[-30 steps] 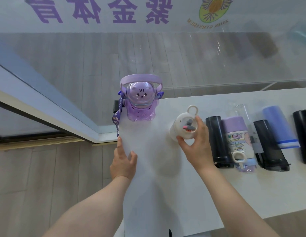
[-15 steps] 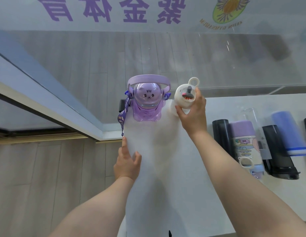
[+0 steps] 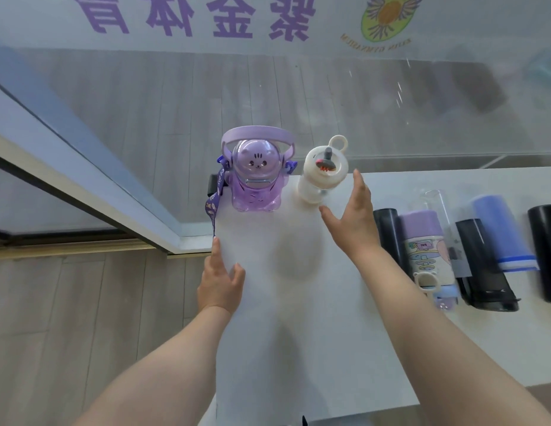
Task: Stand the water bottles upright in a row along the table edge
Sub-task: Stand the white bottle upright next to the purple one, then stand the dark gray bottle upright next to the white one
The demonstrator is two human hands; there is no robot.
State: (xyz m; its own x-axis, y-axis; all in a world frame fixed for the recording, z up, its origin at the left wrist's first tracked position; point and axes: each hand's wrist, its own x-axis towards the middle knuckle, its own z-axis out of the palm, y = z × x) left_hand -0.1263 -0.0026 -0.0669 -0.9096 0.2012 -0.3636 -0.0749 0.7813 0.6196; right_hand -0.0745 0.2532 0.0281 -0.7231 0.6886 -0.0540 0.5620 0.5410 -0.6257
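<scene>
A purple bear-shaped bottle [image 3: 256,179] with a handle and a strap stands upright at the table's far left corner. Right beside it a white bottle [image 3: 321,172] with a loop lid stands upright. My right hand [image 3: 351,222] hovers just to the right of the white bottle, fingers spread, not touching it. My left hand [image 3: 219,279] rests flat on the white table [image 3: 298,318] at its left edge. Several bottles lie on their sides at the right: a black one [image 3: 388,238], a purple-capped printed one [image 3: 425,256], a clear one [image 3: 437,204], another black one [image 3: 480,265], a blue one [image 3: 501,232] and a black one [image 3: 546,250].
A glass wall with purple lettering [image 3: 206,13] rises behind the table's far edge. A grey sill [image 3: 83,186] runs diagonally at the left, with wooden floor [image 3: 83,318] below the table's left edge.
My right hand carried the white bottle from the middle of the table to the far edge beside the purple bottle, stood it up and let go. My left hand stayed put.
</scene>
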